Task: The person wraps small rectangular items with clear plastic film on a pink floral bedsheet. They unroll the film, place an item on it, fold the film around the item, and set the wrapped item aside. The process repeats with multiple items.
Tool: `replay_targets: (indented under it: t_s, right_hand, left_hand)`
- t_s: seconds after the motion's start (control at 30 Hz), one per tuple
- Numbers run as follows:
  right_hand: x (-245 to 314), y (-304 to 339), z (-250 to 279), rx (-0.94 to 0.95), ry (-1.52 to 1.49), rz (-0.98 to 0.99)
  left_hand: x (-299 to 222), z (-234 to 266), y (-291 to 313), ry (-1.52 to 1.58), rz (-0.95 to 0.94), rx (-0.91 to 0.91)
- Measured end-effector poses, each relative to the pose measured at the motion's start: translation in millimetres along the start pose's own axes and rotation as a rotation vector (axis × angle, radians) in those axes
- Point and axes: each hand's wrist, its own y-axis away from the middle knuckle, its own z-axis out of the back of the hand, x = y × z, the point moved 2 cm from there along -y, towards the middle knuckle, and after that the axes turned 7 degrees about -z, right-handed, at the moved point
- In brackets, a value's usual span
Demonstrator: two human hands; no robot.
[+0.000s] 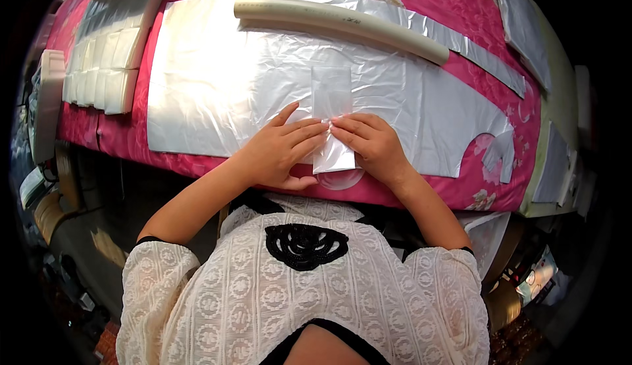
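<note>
Hidden: the near end of the folded plastic strip point(332, 118) is partly covered by fingertips from both sides; what lies under the palms cannot be seen.
Hard to make out: a pale curved shape just below the strip's near end, at the desk edge, is too faint to identify. The clutter in the dark rim at lower right and lower left is blurred and bent by the lens.
Cut off: the grey sheets at the far right run out of view, as does the white object at the far left rim.
Left hand point(280, 154): flat, fingers stretched out, pressing down on the left edge of the strip; grips nothing.
Right hand point(372, 144): flat too, fingers pressing the strip's right edge, fingertips almost meeting those of the left hand.
Folded plastic strip: narrow, translucent, lying lengthwise away from the person on the large silver plastic sheet point(217, 95), near its front edge.
Pale tube point(342, 26): long, lying slantwise across the far part of the sheet, well apart from the hands.
Stack of folded white pieces point(108, 62): in rows at the left.
Desk point(131, 138): covered in pink flowered cloth, sunlit.
Room: dim below the desk edge.
</note>
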Motion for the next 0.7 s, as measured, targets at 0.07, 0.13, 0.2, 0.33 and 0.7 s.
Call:
replay_targets:
  t_s: [0.07, 0.13, 0.2, 0.33, 0.7]
  right_hand:
    - [2, 3, 1, 0.001, -0.032, -0.018]
    - [-3, -2, 5, 0.008, -0.096, -0.065]
    - [-7, -8, 8, 0.050, -0.175, -0.235]
    - [-15, -27, 10, 0.184, -0.356, -0.759]
    - [-33, -53, 6, 0.429, -0.462, -1.083]
  left_hand:
    - [-1, -1, 2, -0.040, 0.047, 0.020]
    - [4, -6, -1, -0.008, 0.135, -0.024]
    - [7, -9, -7, 0.044, 0.256, -0.105]
    - [14, -13, -22, 0.252, 0.604, -0.359]
    - [31, 6, -35, 0.405, 0.898, -0.309]
